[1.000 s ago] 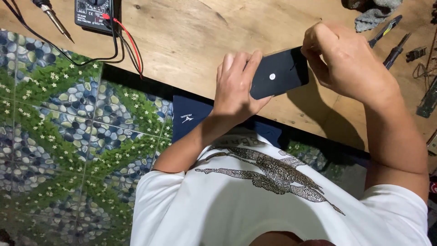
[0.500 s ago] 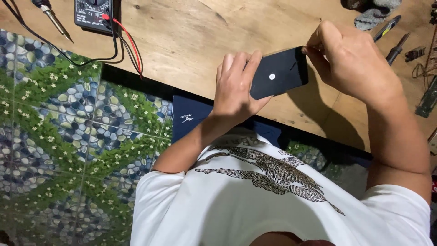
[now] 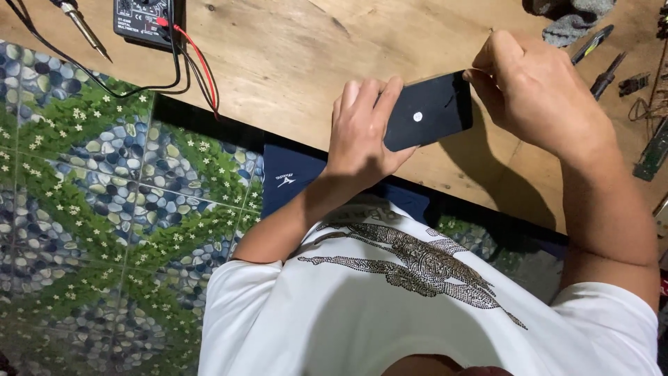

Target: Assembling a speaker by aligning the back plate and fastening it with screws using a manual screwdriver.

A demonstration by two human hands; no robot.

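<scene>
Head view: left hand grasps the black phone above the bench; right hand pinches its far right end.

left hand + right hand grip black phone | above wooden table

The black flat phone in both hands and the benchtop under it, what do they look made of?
Black flat phone: glossy, probably glass or polished plastic; it shows a bright light reflection. Benchtop: pale, matte wood with visible grain and knots. Left hand and right hand hold the phone.
</scene>
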